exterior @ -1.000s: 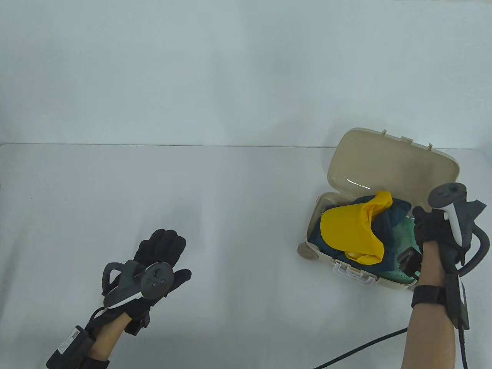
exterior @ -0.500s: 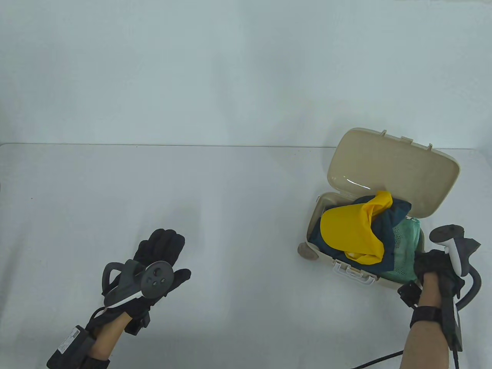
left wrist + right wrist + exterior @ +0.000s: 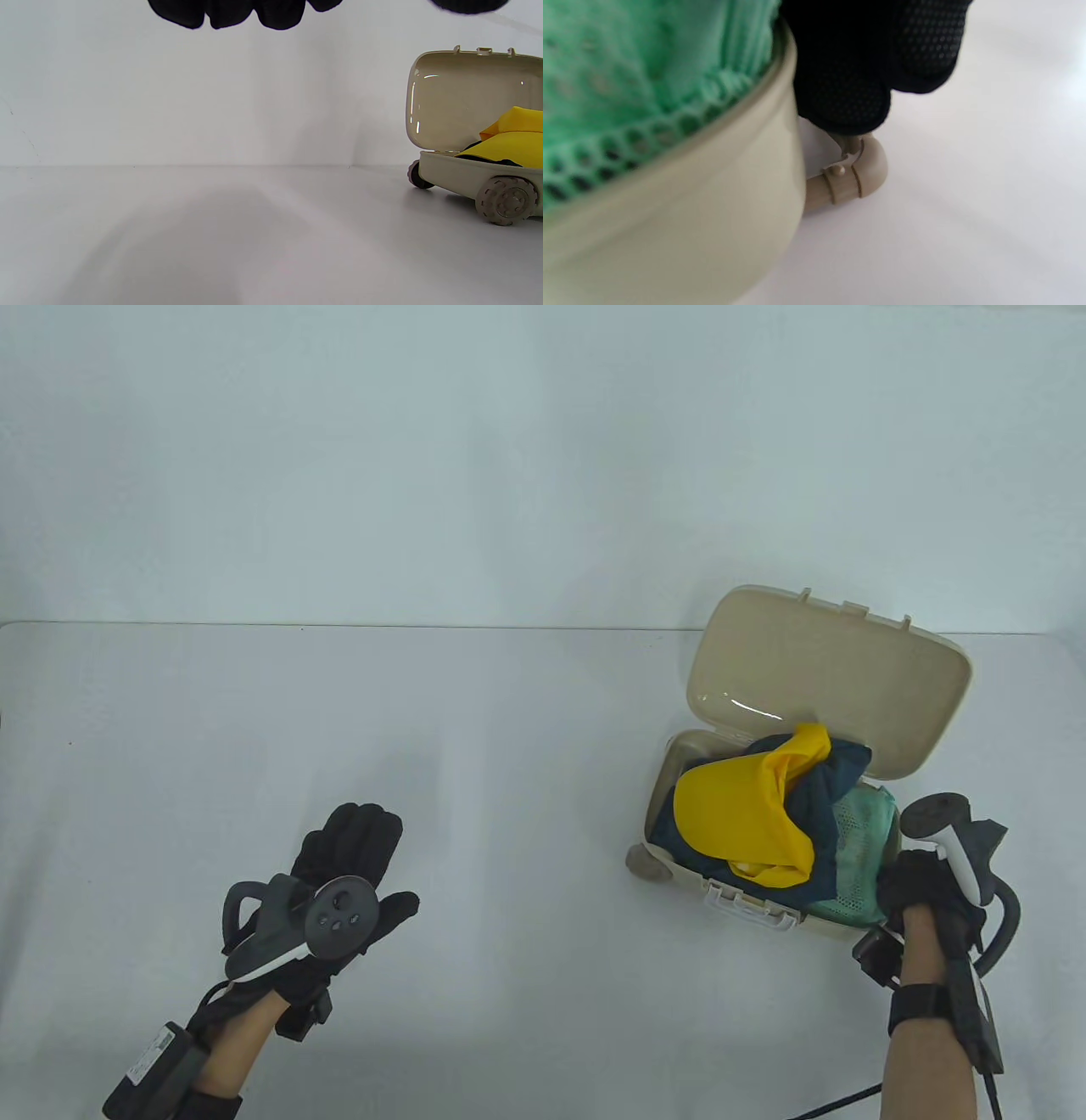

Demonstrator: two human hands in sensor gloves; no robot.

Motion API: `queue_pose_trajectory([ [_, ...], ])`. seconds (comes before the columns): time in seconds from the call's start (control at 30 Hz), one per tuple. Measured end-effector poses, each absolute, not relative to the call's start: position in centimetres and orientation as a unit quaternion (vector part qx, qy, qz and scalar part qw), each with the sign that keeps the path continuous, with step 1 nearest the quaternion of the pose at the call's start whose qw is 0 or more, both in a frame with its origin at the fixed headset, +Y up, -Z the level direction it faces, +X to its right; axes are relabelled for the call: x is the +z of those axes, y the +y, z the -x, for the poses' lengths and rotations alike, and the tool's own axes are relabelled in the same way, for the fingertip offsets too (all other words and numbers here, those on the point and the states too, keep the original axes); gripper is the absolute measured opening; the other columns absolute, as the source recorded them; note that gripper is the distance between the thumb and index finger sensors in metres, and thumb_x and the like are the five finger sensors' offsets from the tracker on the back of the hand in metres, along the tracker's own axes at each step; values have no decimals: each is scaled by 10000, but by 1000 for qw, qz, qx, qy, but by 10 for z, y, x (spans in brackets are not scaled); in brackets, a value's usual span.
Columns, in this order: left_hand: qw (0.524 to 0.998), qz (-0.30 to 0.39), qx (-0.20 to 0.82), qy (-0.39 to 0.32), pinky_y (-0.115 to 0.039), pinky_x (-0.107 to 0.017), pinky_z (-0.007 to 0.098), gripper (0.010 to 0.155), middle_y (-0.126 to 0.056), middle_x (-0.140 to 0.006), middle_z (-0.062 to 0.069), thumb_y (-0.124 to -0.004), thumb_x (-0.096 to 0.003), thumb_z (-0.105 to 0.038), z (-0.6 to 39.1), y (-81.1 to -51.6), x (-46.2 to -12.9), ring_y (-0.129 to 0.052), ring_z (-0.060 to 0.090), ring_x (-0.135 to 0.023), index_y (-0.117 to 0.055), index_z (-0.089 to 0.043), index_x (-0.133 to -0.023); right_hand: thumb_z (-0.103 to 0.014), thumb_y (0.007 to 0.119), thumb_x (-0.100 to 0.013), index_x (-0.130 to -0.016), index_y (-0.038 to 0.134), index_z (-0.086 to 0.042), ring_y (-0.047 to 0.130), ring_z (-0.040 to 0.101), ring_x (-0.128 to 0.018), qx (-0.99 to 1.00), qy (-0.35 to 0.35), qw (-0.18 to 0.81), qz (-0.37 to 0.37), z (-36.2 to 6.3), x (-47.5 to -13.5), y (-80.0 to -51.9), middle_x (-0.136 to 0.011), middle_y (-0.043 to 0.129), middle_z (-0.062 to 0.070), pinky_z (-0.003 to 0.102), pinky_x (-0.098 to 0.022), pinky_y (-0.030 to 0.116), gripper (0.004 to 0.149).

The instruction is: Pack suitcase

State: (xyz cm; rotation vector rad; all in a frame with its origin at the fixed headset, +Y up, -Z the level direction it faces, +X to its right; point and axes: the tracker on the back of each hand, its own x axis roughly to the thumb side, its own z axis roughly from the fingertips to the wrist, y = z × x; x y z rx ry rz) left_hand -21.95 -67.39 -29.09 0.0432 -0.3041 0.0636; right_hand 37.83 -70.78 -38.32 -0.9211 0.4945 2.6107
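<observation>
Fingers (image 3: 356, 836) of my left hand (image 3: 339, 874) lie straight and flat on the white table (image 3: 509, 814) in the lower left of the table view, holding nothing. At the lower right, my right hand (image 3: 920, 891) sits curled against the near right corner of the beige suitcase (image 3: 670, 768), whose lid (image 3: 827, 678) stands open toward the upper right. Inside I see a yellow garment (image 3: 738, 814) on top of dark teal cloth (image 3: 836, 789), with a green mesh garment (image 3: 861, 848) just beside my right hand. A white latch (image 3: 751, 903) sits on the case's front edge.

From the left wrist view, gloved fingertips (image 3: 237, 12) hang slackly at the top edge, touching nothing, and the suitcase (image 3: 466, 173) stands at the right edge on its wheels (image 3: 505, 205), lid (image 3: 449, 101) up, yellow garment (image 3: 513, 140) heaped above the rim.

From the right wrist view, close and blurred, my fingers (image 3: 848, 89) curl down at the case's wall (image 3: 712, 212), apparently round the beige handle (image 3: 852, 173) that juts from its side; green mesh (image 3: 628, 84) fills the upper left.
</observation>
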Motion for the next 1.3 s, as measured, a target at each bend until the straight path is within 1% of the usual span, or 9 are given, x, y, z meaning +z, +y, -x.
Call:
queue_pose_trajectory([
  [0.17,988,-22,34,-151,-432,-818,528,863,-267,-1220,105,-552,-468,-622,220,-674,-290,-315,403,-1142,-192,-202,-1131,-369,749,-503,-956,703,-90,1028,112,-453,936,184,148,260,-331,-394,-708,-694,958,54,293,-372,889,535],
  [0.33,988,-28,34,-151,-430,-818,528,866,-261,-1220,106,-552,-467,-622,220,-673,-288,-311,406,-1140,-184,-202,-1130,-366,752,-502,-948,708,-67,1043,102,-427,950,195,159,186,-269,-401,-709,-674,965,66,269,-343,913,539],
  [0.47,988,-31,32,-150,-430,-818,528,869,-258,-1219,107,-551,-467,-623,221,-673,-287,-310,404,-1141,-182,-199,-1129,-365,756,-500,-942,715,-62,1051,102,-415,956,198,157,150,-226,-405,-710,-666,970,71,259,-336,924,537],
  [0.67,988,-34,38,-145,-432,-818,527,869,-260,-1219,110,-553,-467,-623,225,-671,-286,-312,408,-1140,-184,-198,-1128,-364,753,-504,-935,718,-36,1059,98,-393,961,203,162,97,-167,-400,-712,-651,976,79,245,-314,938,542],
  [0.8,988,-30,43,-144,-432,-819,526,870,-262,-1219,111,-553,-466,-623,226,-671,-286,-314,408,-1139,-186,-196,-1130,-361,749,-509,-934,712,-13,1064,93,-385,960,210,171,69,-139,-392,-714,-647,973,89,234,-300,944,551],
  [0.97,988,-31,49,-146,-430,-821,525,874,-263,-1220,106,-555,-465,-625,225,-669,-287,-315,404,-1143,-175,-200,-1128,-373,749,-506,-942,701,-6,1066,94,-387,957,222,182,50,-124,-387,-715,-661,968,98,229,-302,948,572],
  [1.07,988,-22,51,-147,-431,-823,523,883,-261,-1221,105,-556,-461,-634,224,-666,-291,-315,402,-1144,-171,-203,-1128,-397,719,-514,-979,651,-11,1053,124,-468,947,252,194,43,-127,-389,-711,-745,937,106,265,-355,933,608],
  [1.2,986,-4,35,-162,-428,-825,535,910,-246,-1226,118,-556,-451,-662,219,-649,-302,-309,415,-1148,-134,-222,-1127,-466,659,-532,-1026,584,-31,1028,181,-507,950,215,220,42,-139,-388,-683,-832,888,120,313,-384,902,662],
  [1.3,985,30,21,-171,-440,-821,549,951,-222,-1222,155,-550,-439,-693,209,-634,-323,-323,442,-1146,-78,-225,-1119,-477,659,-530,-1006,623,-41,1046,159,-469,965,165,196,45,-139,-388,-657,-779,928,103,295,-349,918,646],
])
